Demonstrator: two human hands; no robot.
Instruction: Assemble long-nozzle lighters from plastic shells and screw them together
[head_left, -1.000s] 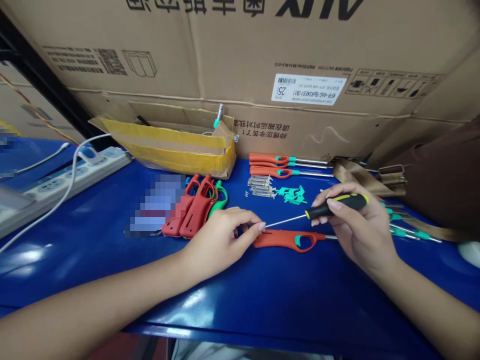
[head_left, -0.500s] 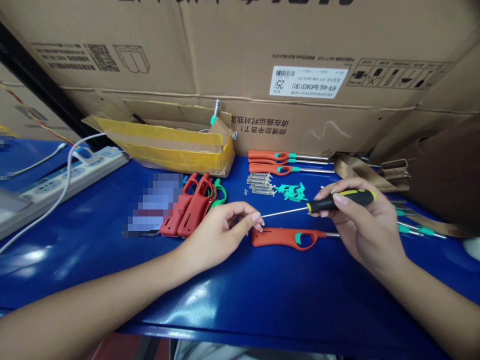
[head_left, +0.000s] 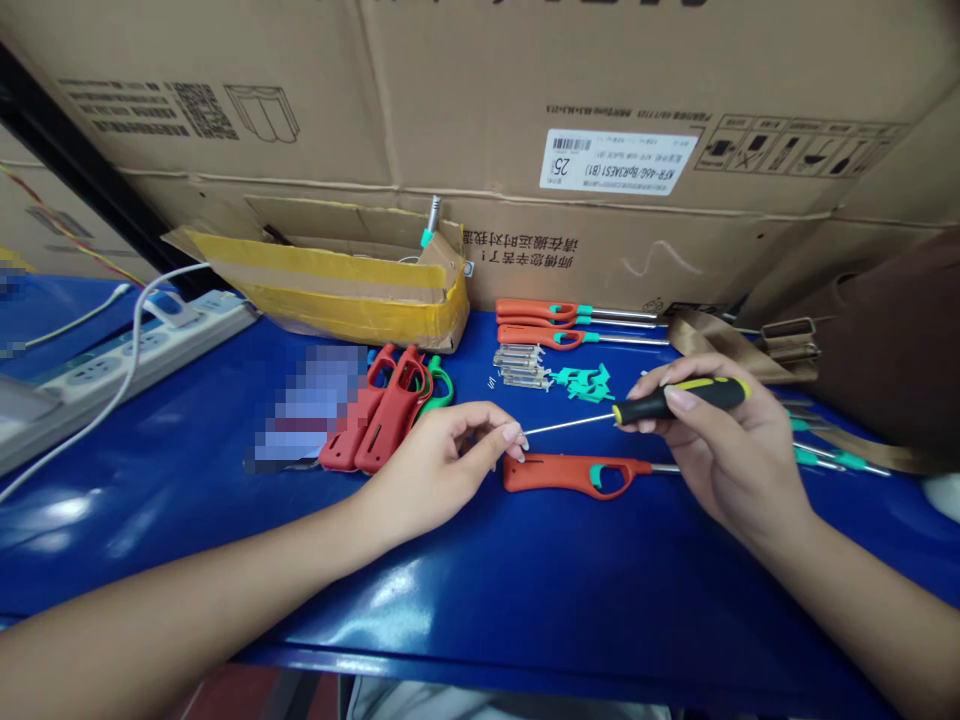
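Observation:
My right hand [head_left: 720,435] is wrapped round a black-and-yellow screwdriver [head_left: 679,400], its shaft pointing left and slightly down. At the shaft's tip, my left hand [head_left: 450,465] has thumb and fingers pinched together; whatever sits between them is too small or hidden to make out. Just below the tip lies an orange gas lighter [head_left: 555,474] with a teal trigger, its metal tube running right behind my right hand. Teal triggers [head_left: 585,382] and clear lighter fuel tanks [head_left: 523,366] lie in small piles behind the shaft. Tiny springs [head_left: 491,381] rest beside the tanks.
Three orange lighters [head_left: 536,335] lie at the back. Red handle shells [head_left: 390,420] and a pixelated phone-like object [head_left: 307,410] are left of centre. Behind them stands a yellow-taped carton [head_left: 337,305]. A power strip [head_left: 112,360] lies far left; metal lighter tubes [head_left: 840,457] lie right.
Hardly anything differs. Both hands keep their places, with the screwdriver tip still at my left fingertips; the view shifts very slightly.

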